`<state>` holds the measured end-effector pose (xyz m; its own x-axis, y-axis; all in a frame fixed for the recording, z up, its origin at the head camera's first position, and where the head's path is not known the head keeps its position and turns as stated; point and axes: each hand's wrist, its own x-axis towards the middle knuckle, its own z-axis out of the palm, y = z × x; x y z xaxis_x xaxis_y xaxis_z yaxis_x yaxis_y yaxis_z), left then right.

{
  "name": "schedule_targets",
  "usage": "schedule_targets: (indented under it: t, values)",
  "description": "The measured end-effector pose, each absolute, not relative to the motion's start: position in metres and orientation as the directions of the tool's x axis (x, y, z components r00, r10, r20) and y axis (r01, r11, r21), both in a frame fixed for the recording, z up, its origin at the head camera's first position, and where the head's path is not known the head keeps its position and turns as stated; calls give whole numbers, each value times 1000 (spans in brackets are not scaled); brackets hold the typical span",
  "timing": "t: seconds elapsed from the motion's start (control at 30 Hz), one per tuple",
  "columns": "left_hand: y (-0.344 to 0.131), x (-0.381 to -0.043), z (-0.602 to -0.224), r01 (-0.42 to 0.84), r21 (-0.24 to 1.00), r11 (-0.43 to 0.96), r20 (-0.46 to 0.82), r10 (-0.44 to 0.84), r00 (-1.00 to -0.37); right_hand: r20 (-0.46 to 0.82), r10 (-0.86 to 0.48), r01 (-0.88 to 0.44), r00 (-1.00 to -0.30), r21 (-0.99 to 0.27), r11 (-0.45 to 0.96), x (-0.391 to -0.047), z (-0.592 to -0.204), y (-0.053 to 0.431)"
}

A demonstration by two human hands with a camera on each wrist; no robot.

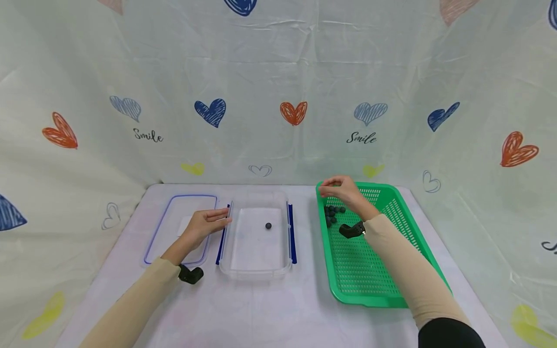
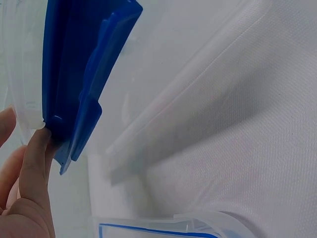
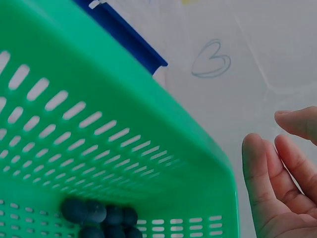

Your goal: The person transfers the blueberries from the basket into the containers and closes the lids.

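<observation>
A clear plastic container (image 1: 256, 274) with blue side latches stands in the middle of the table, holding one small dark round blueberry-like ball (image 1: 268, 225). My left hand (image 1: 204, 226) is at its left rim, the fairly straight fingers touching it beside the blue latch (image 2: 74, 64). Over the far left corner of a green perforated basket (image 1: 370, 302) hovers my right hand (image 1: 345, 193). Its fingers are loosely bent, and a gap shows between thumb and fingertips with nothing in it. Several dark blue balls (image 3: 94, 210) lie clustered in that basket corner, below the hand.
A clear lid (image 1: 174, 205) with a blue seal lies on the table to the left of the container, under the left forearm. Behind the table hangs a white curtain (image 1: 256, 140) printed with hearts. The basket's raised wall stands between its balls and the container.
</observation>
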<state>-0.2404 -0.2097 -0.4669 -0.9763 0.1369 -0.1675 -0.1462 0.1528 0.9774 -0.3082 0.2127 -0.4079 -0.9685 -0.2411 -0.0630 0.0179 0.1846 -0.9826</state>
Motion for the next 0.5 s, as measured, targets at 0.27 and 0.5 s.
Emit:
schedule_targets:
  t: [0.27, 0.5]
  values:
    - [-209, -239, -466, -147, 977, 153, -168, 133, -977, -63, -207, 14, -976, -973, 230, -307, -412, 229]
    - [-208, -240, -467, -142, 979, 144, -163, 143, -976, -56, -201, 11, -978, -977, 215, -304, -418, 242]
